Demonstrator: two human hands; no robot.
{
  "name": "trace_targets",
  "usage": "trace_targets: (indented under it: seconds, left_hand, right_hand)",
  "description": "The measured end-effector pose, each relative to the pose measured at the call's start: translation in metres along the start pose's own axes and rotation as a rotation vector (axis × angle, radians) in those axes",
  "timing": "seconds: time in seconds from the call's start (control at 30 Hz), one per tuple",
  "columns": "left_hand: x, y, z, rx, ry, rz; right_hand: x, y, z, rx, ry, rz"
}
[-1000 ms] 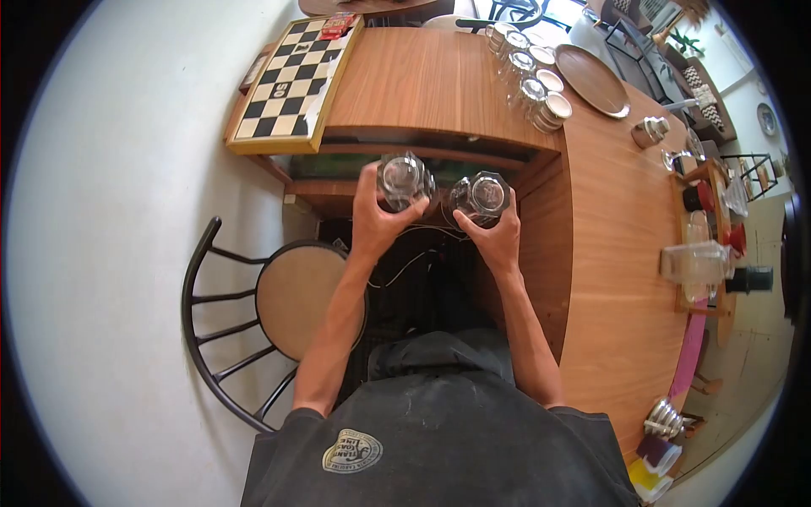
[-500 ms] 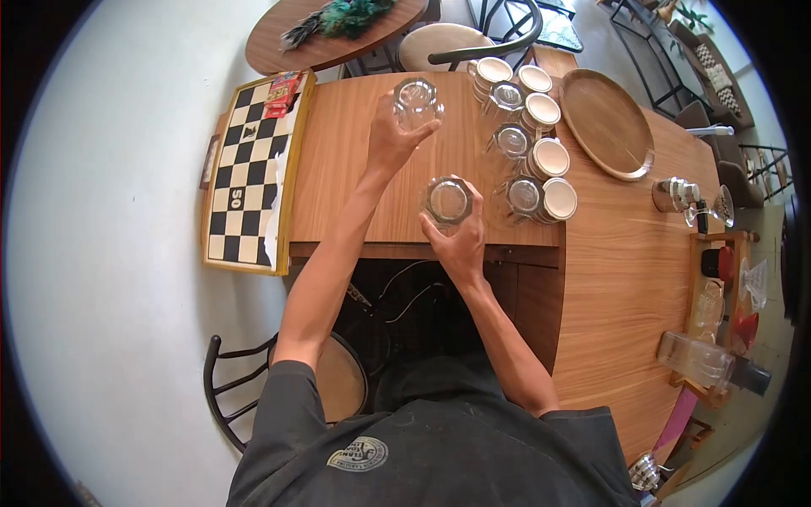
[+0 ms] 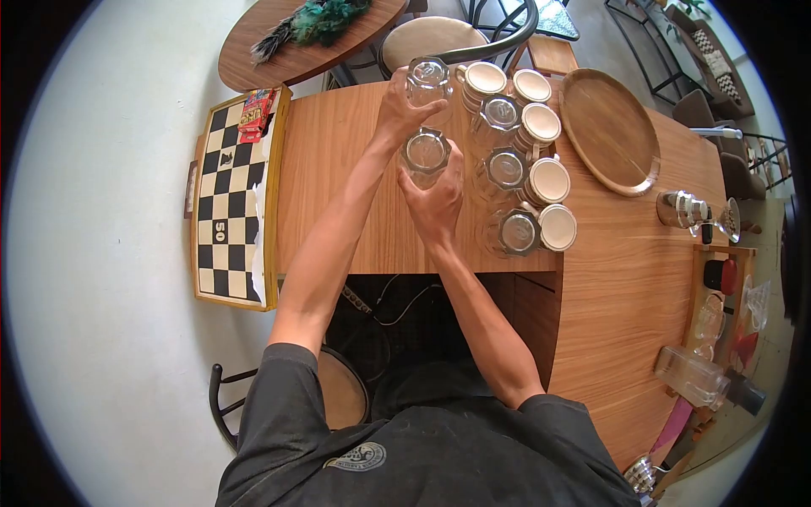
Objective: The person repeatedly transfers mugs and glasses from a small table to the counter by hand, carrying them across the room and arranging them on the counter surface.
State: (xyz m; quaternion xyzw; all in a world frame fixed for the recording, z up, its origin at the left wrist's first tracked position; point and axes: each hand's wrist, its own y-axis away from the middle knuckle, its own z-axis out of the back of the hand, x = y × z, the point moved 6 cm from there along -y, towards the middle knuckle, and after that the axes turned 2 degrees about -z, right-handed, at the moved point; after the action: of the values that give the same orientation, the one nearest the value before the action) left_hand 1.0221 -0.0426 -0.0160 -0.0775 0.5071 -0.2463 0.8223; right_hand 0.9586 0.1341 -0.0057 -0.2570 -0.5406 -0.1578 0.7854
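Note:
My left hand (image 3: 405, 108) is wrapped round an upside-down clear glass (image 3: 429, 80) near the far edge of the wooden table (image 3: 346, 211). Just nearer to me, my right hand (image 3: 435, 190) grips a second faceted glass (image 3: 425, 152), also base up. To the right of both hands stands a column of upturned glasses, the nearest one (image 3: 518, 231) close to the table's front edge. Beside them runs a row of white-topped cups (image 3: 549, 181). Whether the held glasses touch the table I cannot tell.
A checkered board (image 3: 232, 198) with red packets lies at the left. An oval wooden tray (image 3: 610, 131) is right of the cups. A metal shaker (image 3: 678, 209) and a clear pitcher (image 3: 691, 375) stand farther right. A chair (image 3: 338, 393) is below the table's edge.
Both hands have come up from below the table's front edge with their glasses and moved over the tabletop. My right hand has since moved farther forward, nearer my left.

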Motion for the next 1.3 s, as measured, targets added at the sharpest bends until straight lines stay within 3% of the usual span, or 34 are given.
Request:
trace_targets:
  seconds: [0.33, 0.4, 0.5, 0.6, 0.73, 0.9, 1.07, 1.17, 1.3]
  left_hand:
    - [0.002, -0.012, -0.005, 0.110, 0.086, 0.091]
    - [0.006, -0.010, -0.009, 0.176, 0.306, 0.137]
    - [0.012, -0.004, 0.002, 0.091, 0.280, 0.128]
    - [-0.007, 0.025, 0.027, 0.053, 0.518, 0.102]
    - [-0.011, 0.082, 0.022, 0.160, 0.401, 0.092]
    - [-0.013, 0.107, 0.009, 0.210, 0.579, 0.252]
    - [-0.017, 0.100, 0.012, 0.265, 0.563, 0.257]
    - [-0.013, 0.099, 0.008, 0.278, 0.449, 0.218]
    - [-0.017, 0.096, 0.000, 0.255, 0.261, 0.226]
  right_hand:
    - [-0.013, -0.027, -0.010, -0.062, 0.000, -0.054]
    - [-0.014, -0.031, -0.011, -0.079, 0.012, -0.052]
    - [-0.014, -0.034, -0.010, -0.115, 0.029, -0.043]
    - [-0.017, -0.036, -0.011, -0.143, 0.044, -0.040]
    - [-0.021, -0.036, -0.014, -0.145, 0.062, -0.041]
    - [-0.025, -0.036, -0.015, -0.107, 0.043, -0.032]
    - [-0.019, -0.027, -0.008, -0.088, 0.020, -0.021]
    - [-0.012, -0.003, 0.009, -0.006, -0.101, -0.151]
    - [0.009, 0.050, 0.031, 0.213, -0.094, -0.035]
